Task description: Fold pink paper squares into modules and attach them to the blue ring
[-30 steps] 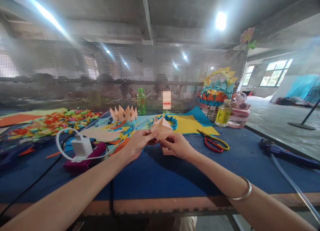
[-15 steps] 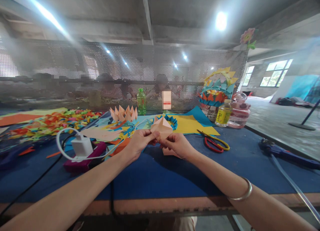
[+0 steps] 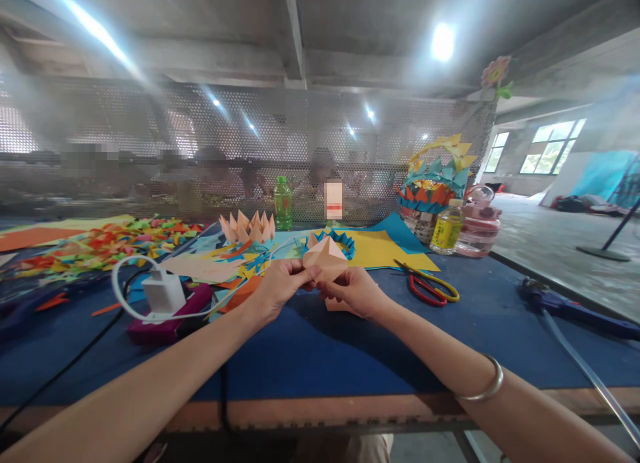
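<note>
Peach paper (image 3: 326,257) partly behind fingers (image 3: 312,273)

On my feed I can read 0 words: the dark characters on the yellow-labelled bottle (image 3: 446,235), right of and beyond the fingers (image 3: 312,273), blur, as do reddish marks on the green bottle (image 3: 283,208), beyond them leftward.

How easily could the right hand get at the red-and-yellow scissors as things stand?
Probably yes: the scissors lie just to the right of the right hand, with nothing seen standing between. It would likely need to release the folded peach paper first.
</note>
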Motion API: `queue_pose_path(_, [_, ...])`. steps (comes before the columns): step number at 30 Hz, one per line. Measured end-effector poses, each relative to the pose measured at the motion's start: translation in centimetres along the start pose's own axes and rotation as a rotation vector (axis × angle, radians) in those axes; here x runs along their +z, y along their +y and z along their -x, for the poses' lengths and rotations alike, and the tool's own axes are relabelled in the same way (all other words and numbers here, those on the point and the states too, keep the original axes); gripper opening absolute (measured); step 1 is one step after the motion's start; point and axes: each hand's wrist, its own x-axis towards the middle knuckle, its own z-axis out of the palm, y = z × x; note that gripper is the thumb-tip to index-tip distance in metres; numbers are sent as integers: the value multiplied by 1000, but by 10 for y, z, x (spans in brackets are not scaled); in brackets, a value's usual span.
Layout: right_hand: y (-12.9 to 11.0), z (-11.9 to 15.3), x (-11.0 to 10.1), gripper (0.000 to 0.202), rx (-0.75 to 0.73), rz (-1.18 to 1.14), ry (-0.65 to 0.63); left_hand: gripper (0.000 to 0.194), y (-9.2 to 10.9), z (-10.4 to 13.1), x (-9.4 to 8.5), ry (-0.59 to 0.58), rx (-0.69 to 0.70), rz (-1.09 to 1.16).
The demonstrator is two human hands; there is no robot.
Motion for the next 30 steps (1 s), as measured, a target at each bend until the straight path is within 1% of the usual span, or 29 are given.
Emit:
queue_pose_path(4, [-1,0,0,38,6,25,-17,36,2,1,0,-6,-39,39])
queue_pose_path(10, [-2,0,0,41,-26,64,-15,40,3,2,-2,-22,-91,77])
queue_pose_path(13, [1,-1,-1,42,-26,103,-6,39,2,1,-4,-76,-101,46])
queue_pose_path(15, [2,-1,-1,42,-32,128,-5,38,3,0,-5,-125,-85,-12])
queue_pose_path(17, [3,0,-1,42,-40,146,-6,35,4,0,-5,-147,-68,-53])
queue_pose_path(25, [1,0,1,34,-58,154,5,24,7,2,-1,-50,-66,-43])
queue_pose_path(30, [4,-3,1,27,-30,166,65,19,8,1,0,-18,-88,4])
